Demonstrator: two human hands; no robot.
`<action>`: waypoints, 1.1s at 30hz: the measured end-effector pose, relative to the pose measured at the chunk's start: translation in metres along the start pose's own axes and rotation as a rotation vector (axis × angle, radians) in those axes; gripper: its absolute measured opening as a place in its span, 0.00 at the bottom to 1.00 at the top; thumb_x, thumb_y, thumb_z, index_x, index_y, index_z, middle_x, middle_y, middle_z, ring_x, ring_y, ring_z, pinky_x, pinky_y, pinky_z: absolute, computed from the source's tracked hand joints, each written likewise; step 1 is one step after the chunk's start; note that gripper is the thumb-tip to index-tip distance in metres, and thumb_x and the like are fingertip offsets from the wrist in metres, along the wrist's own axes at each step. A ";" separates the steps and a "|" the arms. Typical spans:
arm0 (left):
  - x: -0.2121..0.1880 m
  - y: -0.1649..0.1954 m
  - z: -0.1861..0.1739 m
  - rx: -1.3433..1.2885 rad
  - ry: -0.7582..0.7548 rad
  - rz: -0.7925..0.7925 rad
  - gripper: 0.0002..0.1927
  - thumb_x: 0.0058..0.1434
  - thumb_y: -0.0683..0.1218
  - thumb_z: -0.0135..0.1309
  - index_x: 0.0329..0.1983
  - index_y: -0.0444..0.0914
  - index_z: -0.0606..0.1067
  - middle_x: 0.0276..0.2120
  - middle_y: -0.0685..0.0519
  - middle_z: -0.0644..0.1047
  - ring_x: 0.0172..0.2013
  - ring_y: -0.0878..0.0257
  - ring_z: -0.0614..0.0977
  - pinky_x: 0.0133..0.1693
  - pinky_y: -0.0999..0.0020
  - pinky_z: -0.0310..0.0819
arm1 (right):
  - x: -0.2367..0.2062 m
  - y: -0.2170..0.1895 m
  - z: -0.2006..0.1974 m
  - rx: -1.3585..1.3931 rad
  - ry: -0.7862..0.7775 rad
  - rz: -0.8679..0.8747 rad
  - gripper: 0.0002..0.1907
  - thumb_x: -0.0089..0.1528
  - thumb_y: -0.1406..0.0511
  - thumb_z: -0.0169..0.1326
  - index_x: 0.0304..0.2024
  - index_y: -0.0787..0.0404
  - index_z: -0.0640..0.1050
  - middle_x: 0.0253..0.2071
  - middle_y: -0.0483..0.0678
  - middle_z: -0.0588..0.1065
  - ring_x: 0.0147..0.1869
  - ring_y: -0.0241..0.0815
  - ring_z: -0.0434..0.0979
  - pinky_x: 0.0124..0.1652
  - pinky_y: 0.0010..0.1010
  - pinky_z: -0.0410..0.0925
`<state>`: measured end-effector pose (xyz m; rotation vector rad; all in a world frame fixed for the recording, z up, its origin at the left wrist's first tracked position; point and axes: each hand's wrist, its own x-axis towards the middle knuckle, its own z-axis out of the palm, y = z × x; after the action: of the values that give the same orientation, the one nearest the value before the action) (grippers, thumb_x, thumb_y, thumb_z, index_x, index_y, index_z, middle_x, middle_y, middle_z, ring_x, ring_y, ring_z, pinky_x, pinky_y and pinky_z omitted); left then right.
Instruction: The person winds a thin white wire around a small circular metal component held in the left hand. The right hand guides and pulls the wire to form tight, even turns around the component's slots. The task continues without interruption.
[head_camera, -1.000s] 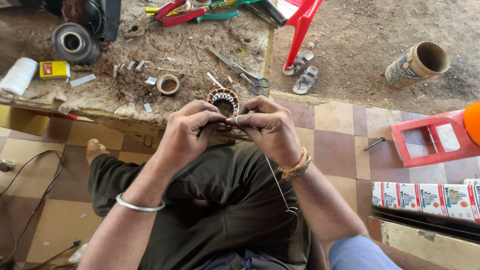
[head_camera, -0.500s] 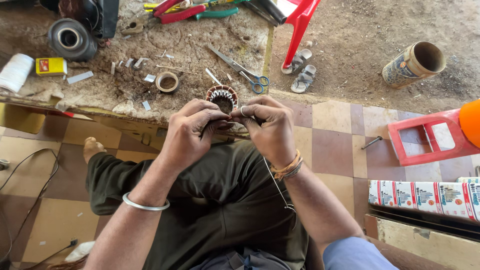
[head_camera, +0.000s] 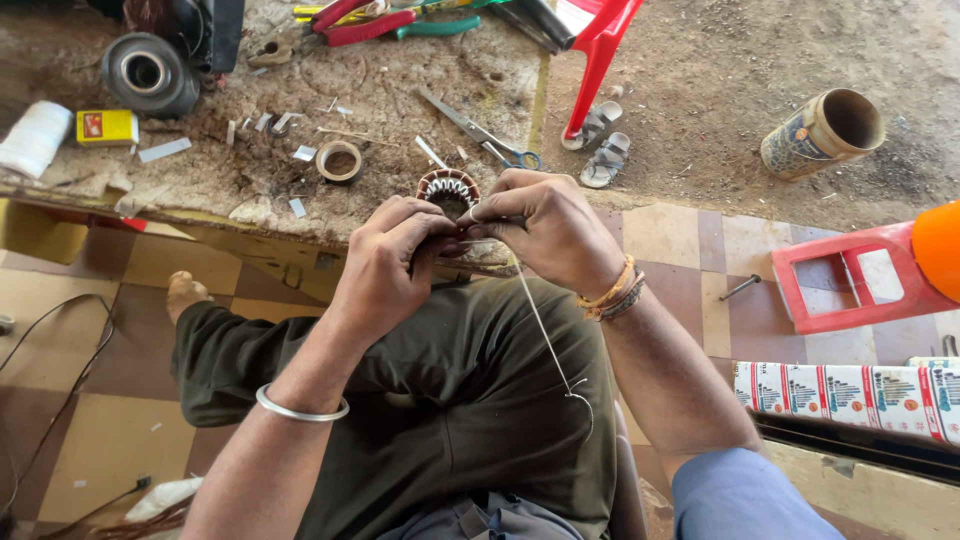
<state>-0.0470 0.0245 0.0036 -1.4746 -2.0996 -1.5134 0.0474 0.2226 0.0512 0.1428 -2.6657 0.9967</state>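
Note:
A round motor stator (head_camera: 447, 190) with copper windings rests at the near edge of a dirty workbench (head_camera: 250, 185). My left hand (head_camera: 392, 262) grips its near side, fingers curled around it. My right hand (head_camera: 545, 225) pinches a white thread (head_camera: 545, 340) at the stator's rim. The thread hangs down over my lap and ends in a small knot.
On the bench lie scissors (head_camera: 480, 132), a tape roll (head_camera: 339, 161), a yellow box (head_camera: 106, 127), a white spool (head_camera: 35, 138), a black round motor part (head_camera: 150, 74) and pliers (head_camera: 360, 22). A red stool leg (head_camera: 595, 60), sandals (head_camera: 600, 140), a cardboard tube (head_camera: 822, 130) and a red tray (head_camera: 850, 280) lie to the right.
Both hands stay on the stator with small finger shifts. The thread hanging from my right hand has swung a little over my lap.

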 end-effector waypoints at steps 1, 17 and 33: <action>0.000 -0.002 0.000 -0.003 0.000 -0.004 0.11 0.55 0.30 0.60 0.42 0.32 0.80 0.42 0.46 0.80 0.45 0.50 0.83 0.47 0.59 0.78 | 0.001 0.000 0.001 0.014 0.012 -0.008 0.11 0.57 0.69 0.66 0.42 0.53 0.86 0.37 0.45 0.81 0.41 0.42 0.83 0.41 0.31 0.73; -0.001 0.002 -0.002 -0.020 -0.005 -0.036 0.10 0.57 0.32 0.63 0.41 0.34 0.81 0.41 0.47 0.82 0.43 0.54 0.84 0.44 0.63 0.80 | -0.072 -0.009 0.014 0.853 0.418 0.179 0.09 0.69 0.69 0.55 0.43 0.71 0.82 0.38 0.52 0.79 0.38 0.40 0.79 0.39 0.33 0.74; -0.004 0.005 0.005 -0.105 0.013 -0.045 0.09 0.60 0.30 0.63 0.41 0.32 0.81 0.39 0.47 0.82 0.40 0.57 0.85 0.41 0.66 0.80 | -0.358 0.052 -0.026 -0.618 0.192 0.540 0.08 0.58 0.66 0.62 0.37 0.64 0.82 0.37 0.49 0.72 0.46 0.49 0.72 0.49 0.38 0.66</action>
<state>-0.0393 0.0259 0.0016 -1.4562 -2.0900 -1.6682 0.3847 0.2757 -0.0715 -0.7879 -2.7334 0.2332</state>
